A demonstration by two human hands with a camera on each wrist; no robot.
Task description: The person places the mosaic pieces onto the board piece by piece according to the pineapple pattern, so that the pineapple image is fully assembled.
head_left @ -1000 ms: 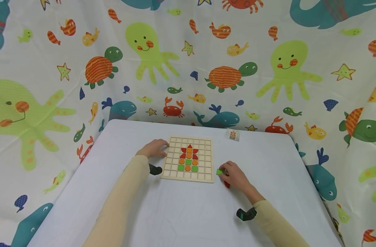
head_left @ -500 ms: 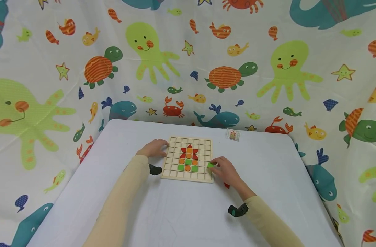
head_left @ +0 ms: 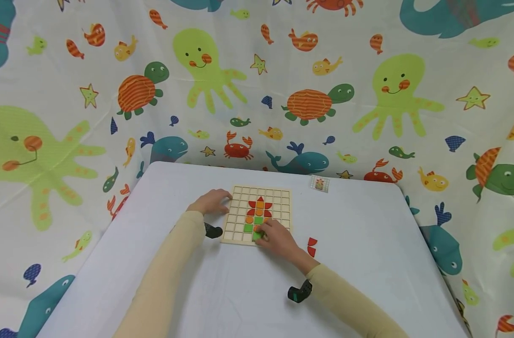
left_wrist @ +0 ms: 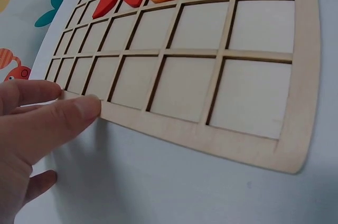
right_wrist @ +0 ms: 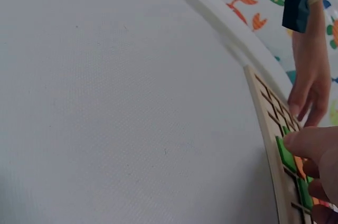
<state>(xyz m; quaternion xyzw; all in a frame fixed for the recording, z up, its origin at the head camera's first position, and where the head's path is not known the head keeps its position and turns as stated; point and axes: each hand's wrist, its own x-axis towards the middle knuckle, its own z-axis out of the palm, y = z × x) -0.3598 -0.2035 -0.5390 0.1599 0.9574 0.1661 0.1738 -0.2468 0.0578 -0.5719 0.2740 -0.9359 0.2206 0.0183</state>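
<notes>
A wooden grid board (head_left: 285,197) lies on the table, with red, orange and green flat pieces set in its middle columns. At its left side my left hand (head_left: 211,202) touches the frame, thumb (left_wrist: 84,109) on the rim and fingers lightly bent beside it. My right hand (head_left: 278,238) pinches a green square tile (head_left: 256,236) at the row nearest me, just below an orange round piece. In the right wrist view this tile (right_wrist: 285,154) sits under the thumb; whether it is fully down in its cell I cannot tell. The hand covers the board's lower right part.
Two red petal-shaped pieces (head_left: 312,241) lie on the white table right of the board, near my right forearm. A small pattern card (head_left: 319,183) lies at the table's back edge. Behind hangs a sea-animal curtain (head_left: 248,94).
My right hand has carried the green tile leftward from beside the board to its bottom row. Both red pieces now show fully. The left hand has stayed at the board's edge.
</notes>
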